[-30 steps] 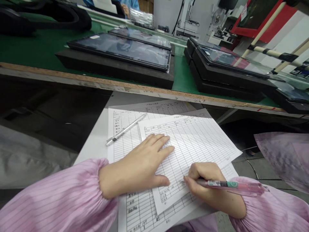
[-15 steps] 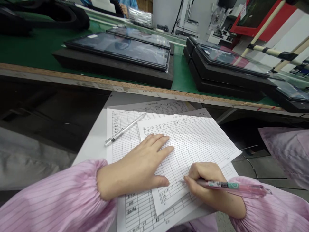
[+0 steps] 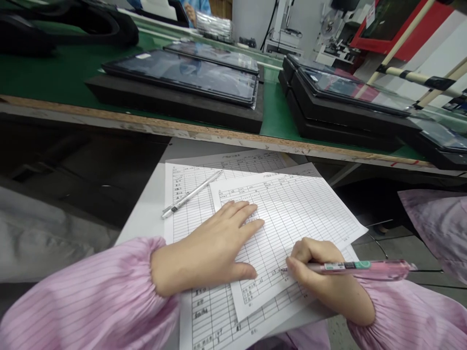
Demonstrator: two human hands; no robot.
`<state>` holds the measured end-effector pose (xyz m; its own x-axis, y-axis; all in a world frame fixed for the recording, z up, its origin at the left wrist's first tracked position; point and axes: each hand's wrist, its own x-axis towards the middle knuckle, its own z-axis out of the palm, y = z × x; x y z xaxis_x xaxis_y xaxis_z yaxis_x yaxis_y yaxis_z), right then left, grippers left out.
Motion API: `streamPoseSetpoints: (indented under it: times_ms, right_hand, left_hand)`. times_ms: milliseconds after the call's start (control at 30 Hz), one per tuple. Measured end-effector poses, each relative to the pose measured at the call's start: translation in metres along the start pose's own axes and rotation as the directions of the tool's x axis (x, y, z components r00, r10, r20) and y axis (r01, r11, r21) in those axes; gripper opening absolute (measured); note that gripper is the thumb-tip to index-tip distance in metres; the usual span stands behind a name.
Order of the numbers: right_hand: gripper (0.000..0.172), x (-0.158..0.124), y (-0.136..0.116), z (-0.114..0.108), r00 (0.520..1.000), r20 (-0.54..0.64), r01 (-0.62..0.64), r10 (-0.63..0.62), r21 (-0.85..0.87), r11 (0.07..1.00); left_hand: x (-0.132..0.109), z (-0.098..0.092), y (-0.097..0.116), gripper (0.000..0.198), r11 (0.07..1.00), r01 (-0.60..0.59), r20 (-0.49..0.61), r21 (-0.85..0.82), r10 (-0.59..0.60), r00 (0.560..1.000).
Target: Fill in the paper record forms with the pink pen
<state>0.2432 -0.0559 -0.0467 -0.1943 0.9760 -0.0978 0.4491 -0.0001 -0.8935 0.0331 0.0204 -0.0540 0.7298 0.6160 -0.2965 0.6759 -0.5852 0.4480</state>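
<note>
A printed grid form [image 3: 306, 209] lies tilted over a second form [image 3: 204, 330], which has handwriting in its left column. Flat on the upper sheet rests my left hand [image 3: 215, 243], its fingers stretched out. My right hand [image 3: 317, 265] pinches a pink pen [image 3: 386, 269], whose tip touches the lower part of the upper form, beside some handwritten figures. Left of the upper sheet, a clear-barrelled pen [image 3: 191, 194] lies across the sheet beneath. A pale board [image 3: 140, 209] supports the papers.
Beyond the papers runs a green-topped bench [image 3: 44, 82] with a raw chipboard edge. Flat screen panels [image 3: 189, 73] sit there on black foam blocks [image 3: 175, 107]. More panels [image 3: 350, 90] stand at the right. A lilac sleeve [image 3: 438, 228] shows at the right edge.
My right hand and the pink pen have shifted slightly right along the row, and more handwriting shows there. My left hand stays flat on the form.
</note>
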Motion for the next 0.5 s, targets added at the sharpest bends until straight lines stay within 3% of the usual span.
streamPoseSetpoints:
  times_ms: [300, 500]
  right_hand:
    - [0.033, 0.0012, 0.0078, -0.0029, 0.986, -0.166, 0.015, -0.010, 0.029, 0.999]
    - [0.032, 0.0067, 0.0084, -0.0025, 0.982, -0.186, -0.006, 0.015, 0.048, 0.999]
  left_hand:
    - [0.0008, -0.0076, 0.0035, 0.078, 0.999, 0.035, 0.074, -0.021, -0.034, 0.997]
    - [0.0003, -0.0063, 0.0030, 0.076, 1.000, -0.015, 0.030, 0.005, 0.015, 0.999]
